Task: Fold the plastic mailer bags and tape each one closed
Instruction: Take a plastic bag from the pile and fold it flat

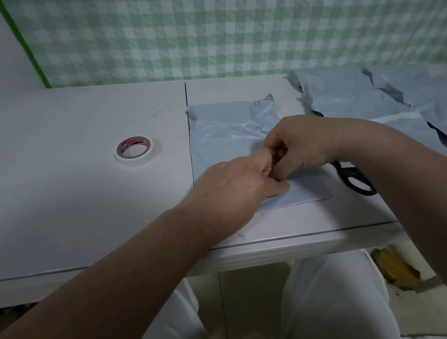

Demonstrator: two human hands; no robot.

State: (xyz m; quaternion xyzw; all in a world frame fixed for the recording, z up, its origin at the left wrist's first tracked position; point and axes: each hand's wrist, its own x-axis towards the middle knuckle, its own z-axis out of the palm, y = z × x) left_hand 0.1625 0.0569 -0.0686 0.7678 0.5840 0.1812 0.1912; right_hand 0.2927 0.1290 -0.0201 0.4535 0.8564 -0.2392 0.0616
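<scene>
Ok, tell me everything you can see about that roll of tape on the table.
The tape roll is a ring of white tape on a core whose inner face carries a red and blue printed label. It lies flat, hole up, on the white table, left of the grey mailer bag and apart from it. Only the table touches it; the left hand and right hand are both at the bag. No loose end shows.

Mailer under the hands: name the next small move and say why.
Probably fold the pinched part over and press it flat. The left hand and right hand seem to pinch the mailer near its middle, it lies mostly flat, and the tape sits apart to the left.
</scene>
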